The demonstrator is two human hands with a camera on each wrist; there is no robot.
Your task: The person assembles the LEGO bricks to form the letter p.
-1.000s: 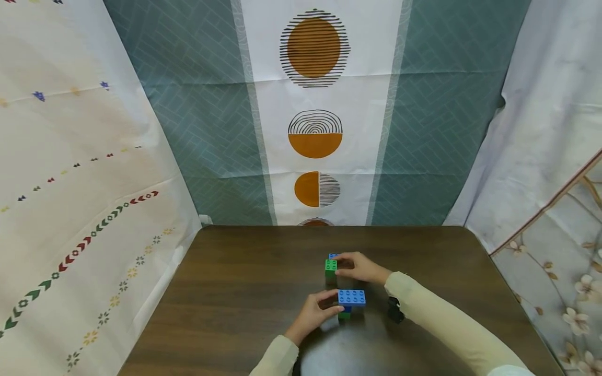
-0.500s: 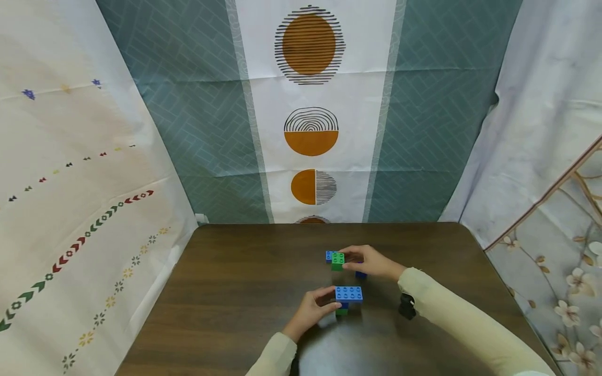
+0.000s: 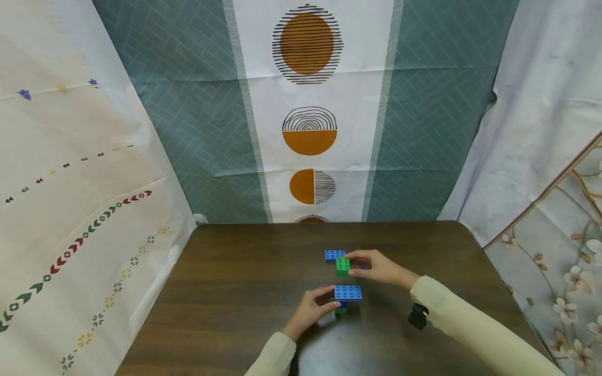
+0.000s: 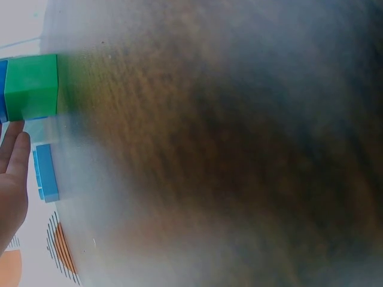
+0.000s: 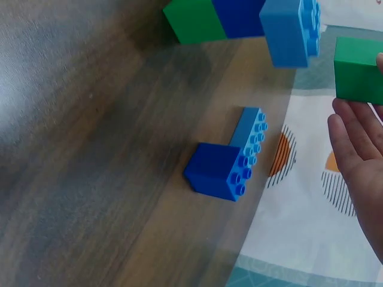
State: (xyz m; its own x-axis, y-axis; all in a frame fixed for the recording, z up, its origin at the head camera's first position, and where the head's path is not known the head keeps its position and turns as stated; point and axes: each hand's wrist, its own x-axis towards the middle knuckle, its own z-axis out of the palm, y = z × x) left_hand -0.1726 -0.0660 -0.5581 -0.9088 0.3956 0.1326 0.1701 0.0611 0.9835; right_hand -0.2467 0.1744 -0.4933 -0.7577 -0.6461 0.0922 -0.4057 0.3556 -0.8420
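Observation:
In the head view my left hand (image 3: 307,310) grips a small stack of toy building bricks from its left side. A long light blue brick (image 3: 348,293) tops that stack, above a dark blue brick (image 5: 239,17) and a green brick (image 5: 192,21). Beyond it, my right hand (image 3: 383,269) pinches a separate green brick (image 3: 342,265) between thumb and fingers. The right wrist view has this green brick (image 5: 358,70) up off the table. The left wrist view catches the stack's green base (image 4: 31,88) near the fingers.
Behind the right hand, a long light blue brick (image 3: 334,255) lies on the wooden table (image 3: 244,292). A dark blue brick (image 5: 214,170) sits near it, mostly hidden by the right hand in the head view. Patterned cloths (image 3: 211,130) hang behind and beside the table.
My right hand has drawn the green brick to the right and nearer, uncovering the long light blue brick behind. The left hand stays on the stack; the head view has shifted slightly.

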